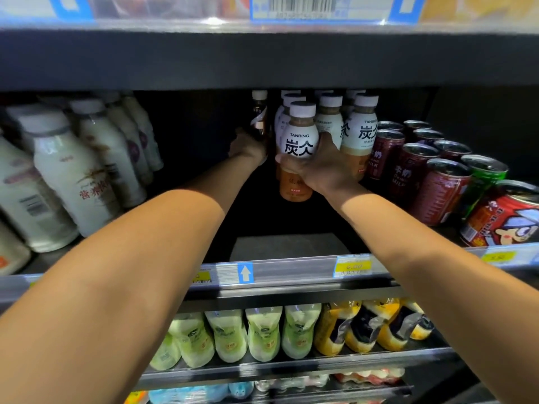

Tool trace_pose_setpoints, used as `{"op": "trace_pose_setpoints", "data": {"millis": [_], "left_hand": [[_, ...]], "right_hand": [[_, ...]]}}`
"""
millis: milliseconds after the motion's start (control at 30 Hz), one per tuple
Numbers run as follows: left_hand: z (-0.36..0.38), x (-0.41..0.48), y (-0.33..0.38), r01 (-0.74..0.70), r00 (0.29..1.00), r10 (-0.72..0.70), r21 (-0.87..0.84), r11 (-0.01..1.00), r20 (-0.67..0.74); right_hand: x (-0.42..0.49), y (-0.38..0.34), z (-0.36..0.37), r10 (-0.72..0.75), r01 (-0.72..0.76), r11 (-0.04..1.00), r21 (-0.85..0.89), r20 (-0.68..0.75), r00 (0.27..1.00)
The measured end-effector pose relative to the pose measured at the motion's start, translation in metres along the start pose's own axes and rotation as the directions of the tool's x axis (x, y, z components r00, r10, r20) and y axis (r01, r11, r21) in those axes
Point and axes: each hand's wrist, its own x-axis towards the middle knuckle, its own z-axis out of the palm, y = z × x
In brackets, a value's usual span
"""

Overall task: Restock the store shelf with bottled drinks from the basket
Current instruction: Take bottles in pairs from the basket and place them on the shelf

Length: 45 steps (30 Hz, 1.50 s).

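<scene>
Head view, middle tier of a dark store shelf (287, 247).

- **Right side:** The right grip (320, 167) is wrapping round the waist of a white-labelled TANBING bottle (299, 141). The thumb is lying across the front below the label and the fingers are curling up the bottle's right side. The bottle is standing upright at the front of a row of matching bottles (361, 132), touching or nearly touching them. Whether its base is resting on the shelf cannot be told.
- **Left side:** The left grip (248, 147) is reaching deeper into the shelf and closing round the lower body of a dark copper-toned bottle (259, 118) with a pale cap. This bottle is upright, just left of the TANBING row. The fingers are largely lost in shadow.
- **Between the arms:** Both forearms are extending over the front rail, which is carrying a yellow price tag (353, 266) and a blue arrow tag (245, 272). A bare patch of shelf floor is showing between them.
- **Neighbours:** White milk bottles (73, 170) are filling the left of the tier. Red cans (414, 170), a green can (484, 176) and a cartoon-printed can (507, 220) are filling the right.
- **Tier below:** Pale green bottles (262, 333) are lying beside yellow bottles (364, 325).
</scene>
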Motion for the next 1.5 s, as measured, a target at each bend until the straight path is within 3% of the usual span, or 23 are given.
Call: {"op": "trace_pose_setpoints", "data": {"millis": [133, 233, 333, 433, 567, 700, 767, 867, 933, 1000, 1167, 1367, 1433, 1500], "left_hand": [[-0.018, -0.019, 0.011, -0.015, 1.0, 0.017, 0.223, 0.975, -0.008], [-0.035, -0.043, 0.016, -0.103, 0.994, 0.082, 0.372, 0.923, 0.072], [-0.055, -0.078, 0.019, -0.208, 0.975, 0.141, 0.481, 0.852, 0.171], [-0.072, -0.126, 0.029, -0.367, 0.927, 0.242, 0.574, 0.732, 0.286], [-0.08, -0.201, 0.047, -0.503, 0.864, 0.341, 0.643, 0.577, 0.37], [-0.07, -0.253, 0.058, -0.693, 0.69, 0.588, 0.621, 0.367, 0.422], [-0.052, -0.279, 0.06, -0.782, 0.513, 0.764, 0.58, 0.227, 0.392], [-0.02, -0.323, 0.068, -0.891, 0.301, 0.854, 0.445, 0.093, 0.424], [0.012, -0.354, 0.073, -0.958, 0.159, 0.872, 0.287, 0.023, 0.463], [0.041, -0.387, 0.084, -0.987, 0.069, 0.834, 0.157, -0.021, 0.548], [0.128, -0.46, 0.084, -0.974, -0.215, 0.727, -0.095, -0.204, 0.652], [0.252, -0.543, 0.088, -0.958, -0.284, 0.531, -0.261, -0.12, 0.799], [0.303, -0.566, 0.089, -0.941, -0.334, 0.463, -0.313, -0.125, 0.821], [0.358, -0.589, 0.09, -0.944, -0.331, 0.351, -0.313, -0.11, 0.876]], "right_hand": [[-0.009, -0.005, -0.007, -0.034, 0.023, 0.951, -0.307, -0.029, 0.999], [-0.017, -0.016, -0.021, -0.033, 0.053, 0.878, -0.476, 0.051, 0.998], [-0.028, -0.03, -0.04, -0.043, 0.107, 0.749, -0.653, 0.114, 0.993], [-0.051, -0.039, -0.06, -0.069, 0.104, 0.577, -0.81, 0.078, 0.995], [-0.105, -0.047, -0.094, -0.146, 0.178, 0.425, -0.888, 0.127, 0.981], [-0.166, -0.042, -0.138, -0.169, 0.101, 0.394, -0.914, 0.036, 0.985], [-0.2, -0.026, -0.158, -0.168, -0.023, 0.325, -0.946, -0.082, 0.982], [-0.245, -0.009, -0.193, -0.059, -0.209, 0.248, -0.946, -0.23, 0.971], [-0.274, 0.01, -0.219, 0.102, -0.294, 0.176, -0.939, -0.28, 0.955], [-0.307, 0.035, -0.245, 0.203, -0.391, 0.139, -0.91, -0.36, 0.911], [-0.388, 0.089, -0.296, 0.465, -0.576, -0.001, -0.817, -0.511, 0.723], [-0.433, 0.193, -0.362, 0.66, -0.732, -0.036, -0.68, -0.566, 0.494], [-0.439, 0.239, -0.388, 0.706, -0.746, -0.036, -0.665, -0.545, 0.452], [-0.441, 0.289, -0.417, 0.75, -0.757, -0.044, -0.652, -0.521, 0.406]]}}
